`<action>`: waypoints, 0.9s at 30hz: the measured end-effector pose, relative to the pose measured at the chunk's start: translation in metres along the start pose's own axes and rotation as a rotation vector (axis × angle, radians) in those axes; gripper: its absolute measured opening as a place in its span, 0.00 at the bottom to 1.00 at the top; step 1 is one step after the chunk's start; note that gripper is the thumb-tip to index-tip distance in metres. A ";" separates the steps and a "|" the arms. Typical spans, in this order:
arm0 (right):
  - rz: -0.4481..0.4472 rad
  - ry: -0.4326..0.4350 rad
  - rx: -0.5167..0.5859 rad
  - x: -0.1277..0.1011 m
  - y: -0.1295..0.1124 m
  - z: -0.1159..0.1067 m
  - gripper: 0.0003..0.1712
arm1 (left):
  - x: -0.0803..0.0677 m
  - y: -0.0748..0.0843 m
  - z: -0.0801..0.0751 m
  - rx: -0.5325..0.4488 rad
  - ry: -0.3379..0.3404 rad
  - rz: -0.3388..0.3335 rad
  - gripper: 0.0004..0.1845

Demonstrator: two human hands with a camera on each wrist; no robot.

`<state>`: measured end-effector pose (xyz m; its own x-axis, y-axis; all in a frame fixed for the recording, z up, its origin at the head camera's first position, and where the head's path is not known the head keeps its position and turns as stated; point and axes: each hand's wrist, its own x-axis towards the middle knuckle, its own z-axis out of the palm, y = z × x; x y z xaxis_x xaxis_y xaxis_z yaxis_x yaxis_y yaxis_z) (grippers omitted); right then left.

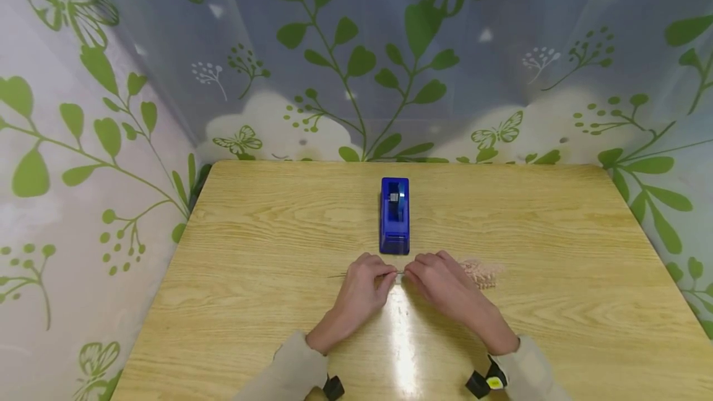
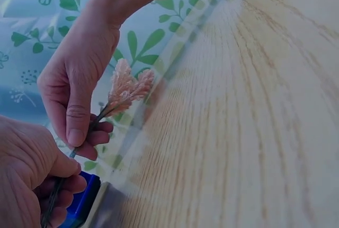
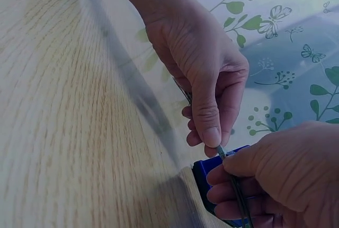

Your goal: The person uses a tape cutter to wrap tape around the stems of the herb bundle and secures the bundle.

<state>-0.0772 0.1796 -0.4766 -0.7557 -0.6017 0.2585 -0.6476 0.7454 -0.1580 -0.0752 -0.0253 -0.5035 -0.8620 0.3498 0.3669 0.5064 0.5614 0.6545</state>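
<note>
Both hands hold one thin dark stem that runs sideways between them, low over the wooden table. My left hand (image 1: 364, 283) pinches it between thumb and fingers, and the bare stem end (image 1: 336, 276) sticks out to the left. Close beside it my right hand (image 1: 442, 280) grips the stem nearer its head. Beyond the right hand shows the pale pink artificial flower head (image 2: 127, 88), made of several fluffy sprigs. A short pale greenish piece of stem (image 3: 221, 153) lies in the gap between the two thumbs. Inside the curled fingers the stem is hidden.
A blue tape dispenser (image 1: 395, 218) stands just beyond the hands on the light wooden table (image 1: 267, 221). Leaf-and-butterfly patterned curtains (image 1: 356, 60) hang behind the table and along its sides. Dark wrist devices (image 1: 487, 381) sit at the sleeves.
</note>
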 end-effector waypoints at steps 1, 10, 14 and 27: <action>-0.008 0.011 -0.003 0.000 0.000 0.000 0.02 | 0.000 0.000 0.000 0.000 0.004 0.001 0.02; -0.082 0.105 -0.009 0.001 0.005 -0.001 0.04 | 0.001 0.000 0.001 0.001 0.025 0.007 0.03; -0.090 0.125 -0.018 0.001 0.007 0.000 0.03 | 0.001 0.000 0.001 0.050 0.020 0.010 0.03; 0.004 0.073 0.038 0.001 0.002 0.002 0.02 | 0.001 -0.001 -0.001 0.116 0.007 -0.022 0.04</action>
<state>-0.0792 0.1795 -0.4786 -0.7504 -0.5749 0.3262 -0.6486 0.7357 -0.1953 -0.0765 -0.0266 -0.5031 -0.8727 0.3317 0.3584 0.4866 0.6518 0.5817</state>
